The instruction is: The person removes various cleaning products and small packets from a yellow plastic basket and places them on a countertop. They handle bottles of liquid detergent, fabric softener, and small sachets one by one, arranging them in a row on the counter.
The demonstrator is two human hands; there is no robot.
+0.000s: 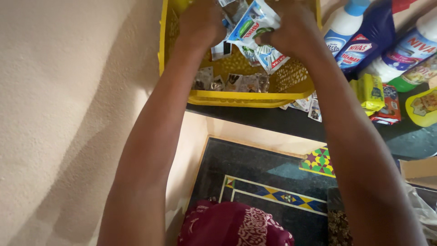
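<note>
Both arms reached up and away from the body to a yellow basket (255, 96) that sat on a dark bench (291, 122). The left hand (200, 23) was inside the basket, near its left wall. Its fingers were curled shut on the end of a strip of small packets (222, 48). The right hand (291, 28) was just beside it, closed tight on a bunch of white, blue and green packets (256, 23). The bunch hung between the two hands, and more of it drooped under the right hand. Below both hands, along the near wall of the basket, lay a row of little dull packets (232, 83).

To the right of the right hand stood a white bottle with a blue cap (342, 28), a dark blue pouch (369, 42) and another white bottle with a blue label (407, 48). Near them lay a yellow pack (371, 91) and a red pack (389, 107). A few loose packets (306, 105) lay on the bench just by the basket's near right corner.

A cream wall (68, 114) was to the left of the left arm. Far under the arms was a dark floor mat with bright shapes (273, 193) and some dark red cloth (232, 225)
</note>
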